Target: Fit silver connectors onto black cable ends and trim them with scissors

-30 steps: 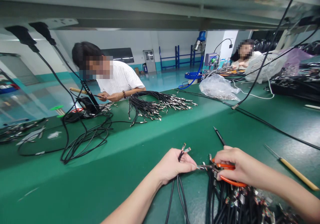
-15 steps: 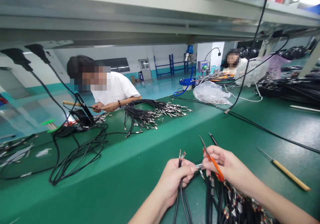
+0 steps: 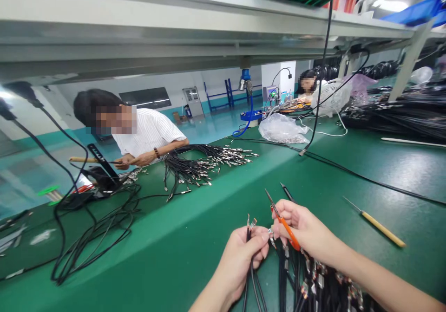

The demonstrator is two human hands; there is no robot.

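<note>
Several black cables (image 3: pixel 254 279) are pinched in my left hand (image 3: pixel 245 254), their stripped ends poking up above the fingers. Orange-handled scissors (image 3: pixel 289 232) lie in my right hand (image 3: pixel 301 228), blades pointing up and to the left. The fingertips of both hands meet at a small metal cable end (image 3: pixel 271 233). Beneath my right hand and forearm spreads a bundle of black cables (image 3: pixel 313 286) with metal ends. A dark pointed tool (image 3: pixel 287 192) shows just beyond my right hand.
A wooden-handled awl (image 3: pixel 383 228) lies to the right on the green table (image 3: pixel 167 256). Farther back are a cable pile (image 3: pixel 195 163), a plastic bag (image 3: pixel 282 128) and a loose black cable (image 3: pixel 365 175). A person (image 3: pixel 146 131) works across the table; a shelf (image 3: pixel 174 38) spans overhead.
The view has shifted, so the table items and my right hand appear farther left. Both hands keep their hold, and their fingertips are slightly closer together.
</note>
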